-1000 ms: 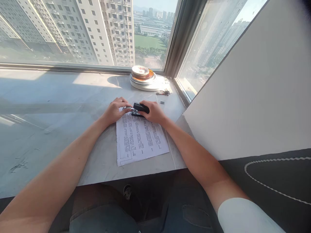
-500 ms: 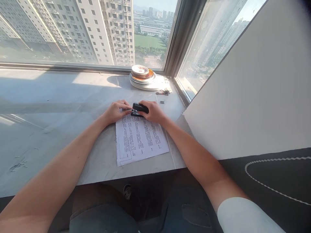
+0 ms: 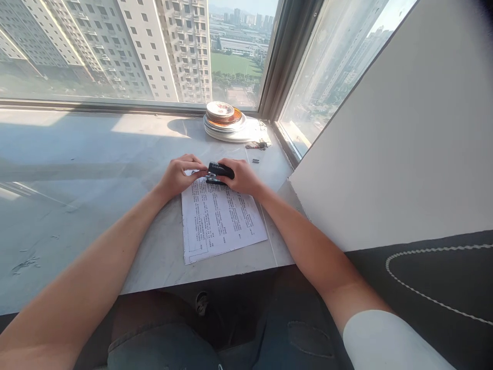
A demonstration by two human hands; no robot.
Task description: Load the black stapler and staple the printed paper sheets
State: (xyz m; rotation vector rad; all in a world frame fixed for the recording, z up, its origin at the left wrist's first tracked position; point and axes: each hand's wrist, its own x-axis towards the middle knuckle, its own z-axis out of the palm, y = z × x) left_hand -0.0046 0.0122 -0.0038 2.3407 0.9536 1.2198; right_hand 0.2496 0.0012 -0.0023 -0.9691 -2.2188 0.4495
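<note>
Right at the far edge of the printed paper sheets (image 3: 221, 221), both hands meet on a black stapler (image 3: 219, 171). The right hand (image 3: 242, 178) is closed around its rear half, palm down, apparently to hold the body steady against the sheets. The left hand (image 3: 177, 176) comes in from the other side with its fingers curled and its fingertips pinched on the stapler's front end, where a bit of bright metal shows; that grip looks suited to fine work at the mouth rather than to carrying weight. The stapler thus sits between the two hands, touching both, over the top margin of the sheets. Whether the paper is inside its mouth cannot be told.

The sheets lie flat on the marble window ledge (image 3: 96, 169), slightly skewed, with their near edge close to the ledge's front, which keeps them within easy reach of both forearms. Pushed back toward the window corner, well apart from the hands, stands a stack of plates (image 3: 225, 121). A small dark item (image 3: 259, 145) and what looks like a strip of staples (image 3: 255, 161) lie just beyond the right hand.
</note>
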